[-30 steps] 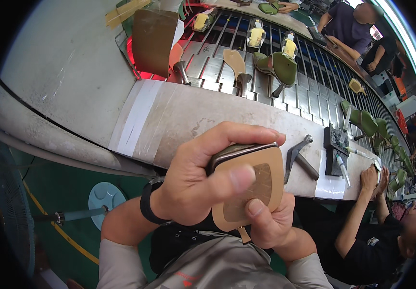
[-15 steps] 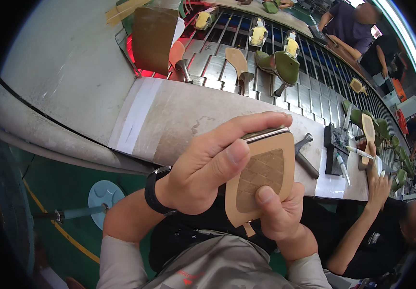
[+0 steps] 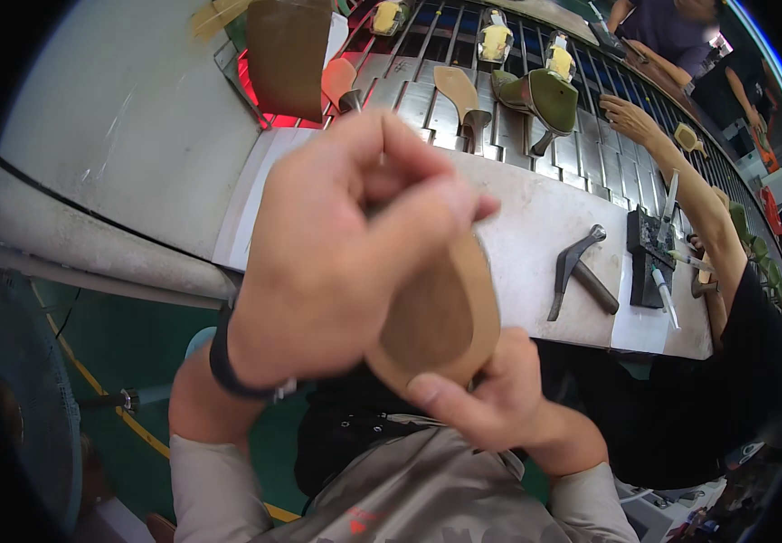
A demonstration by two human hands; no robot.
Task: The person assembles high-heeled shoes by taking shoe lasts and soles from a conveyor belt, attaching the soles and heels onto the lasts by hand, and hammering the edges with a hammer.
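My right hand (image 3: 499, 394) grips the lower edge of a tan shoe sole (image 3: 431, 330) with a darker brown inset, its thumb lying on the face. The sole is tilted up in front of my body. Over its upper part is my left hand (image 3: 327, 262), blurred by motion, fingers curled and thumb bent in against them. That hand covers the sole's far end, so I cannot tell whether it grips it. A hammer (image 3: 595, 288) with a dark, curved head lies on the pale bench beyond the sole, to the right.
Beyond the bench (image 3: 526, 208) runs a slatted metal conveyor (image 3: 418, 100). It carries a green heeled shoe (image 3: 554, 104), a tan heeled sole (image 3: 457, 90) and an orange sole (image 3: 340, 77). A black holder (image 3: 641, 262) with syringe-like tubes stands at right. A co-worker's arm (image 3: 694, 172) reaches over there.
The sole has turned and shifted left and nearer. My left hand has moved up and left off its edge, fingers now curled. The co-worker's arm has stretched out over the conveyor.
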